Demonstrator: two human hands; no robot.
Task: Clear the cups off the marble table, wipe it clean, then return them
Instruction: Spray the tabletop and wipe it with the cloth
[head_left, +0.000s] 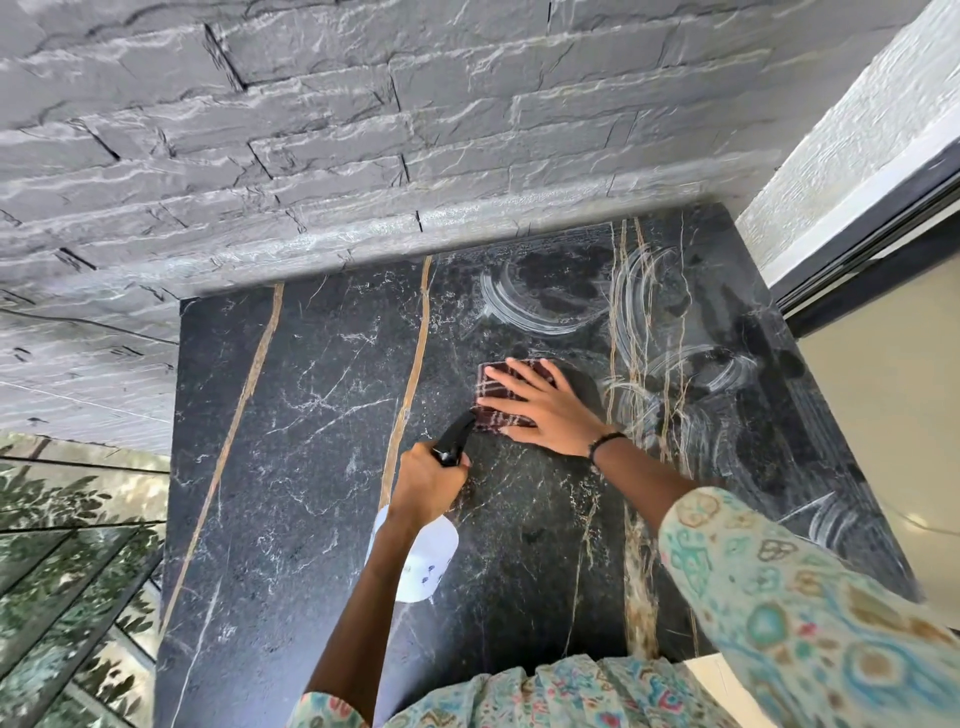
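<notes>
We're looking down at the black marble table (291, 467) with its gold veins, pushed up against the grey stone wall (311, 130) on the far side. White wipe smears (524, 306) curve across its far right part. Our right hand (540, 410) lies flat, fingers straight, pressing a dark red checked cloth (493, 410) onto the middle of the top. Our left hand (431, 483) grips the black trigger of a white spray bottle (423, 566), just left of the cloth. No cups in sight.
</notes>
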